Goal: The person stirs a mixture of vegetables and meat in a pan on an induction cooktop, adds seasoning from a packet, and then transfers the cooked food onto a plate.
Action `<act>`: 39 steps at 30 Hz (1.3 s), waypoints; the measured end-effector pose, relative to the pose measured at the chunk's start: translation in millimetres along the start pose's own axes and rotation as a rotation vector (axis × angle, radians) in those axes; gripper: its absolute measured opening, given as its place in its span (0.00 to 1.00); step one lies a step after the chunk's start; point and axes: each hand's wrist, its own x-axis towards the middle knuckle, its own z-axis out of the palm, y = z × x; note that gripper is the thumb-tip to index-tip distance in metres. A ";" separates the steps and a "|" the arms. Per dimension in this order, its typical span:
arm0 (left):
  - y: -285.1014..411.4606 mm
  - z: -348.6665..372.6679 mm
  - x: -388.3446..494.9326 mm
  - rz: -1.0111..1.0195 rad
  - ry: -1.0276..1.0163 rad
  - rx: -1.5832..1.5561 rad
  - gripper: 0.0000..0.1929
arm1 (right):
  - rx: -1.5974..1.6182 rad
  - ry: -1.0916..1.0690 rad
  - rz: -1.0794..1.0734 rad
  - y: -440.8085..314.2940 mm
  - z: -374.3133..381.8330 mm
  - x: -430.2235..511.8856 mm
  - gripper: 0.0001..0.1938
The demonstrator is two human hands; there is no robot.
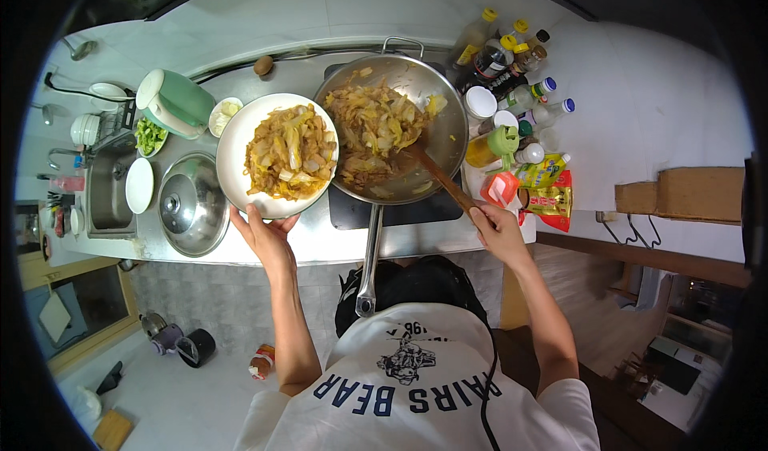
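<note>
My left hand (268,235) grips the near rim of a white plate (232,157), held tilted against the left side of the wok. A heap of stir-fried cabbage (292,154) covers its right half. In my right hand (497,229) is the handle of a wooden spatula (445,181); its blade lies under or among the food in the pan. The stainless steel wok (447,133) sits on a black cooktop (351,212), its long metal handle (370,259) pointing towards me. More cooked cabbage (381,118) fills the wok's left and middle.
Bottles (495,58), jars and an oil pitcher (489,146) crowd the wok's right side. Left of the plate lie a glass lid (193,204), a green kettle (175,104), a small bowl (225,117) and an oval white dish (140,185). A sink (111,217) is farther left.
</note>
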 end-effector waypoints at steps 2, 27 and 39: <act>-5.0 -0.9 1.8 -0.033 0.007 0.007 0.33 | 0.008 0.004 0.036 -19.9 -9.8 -7.5 0.15; -45.4 84.4 -15.7 -0.152 -0.308 -0.033 0.31 | -0.659 0.221 -0.225 -114.7 -10.0 -55.4 0.12; -42.8 78.9 -16.3 -0.194 -0.415 -0.107 0.35 | -1.287 0.450 -0.488 -157.1 -13.5 -70.2 0.11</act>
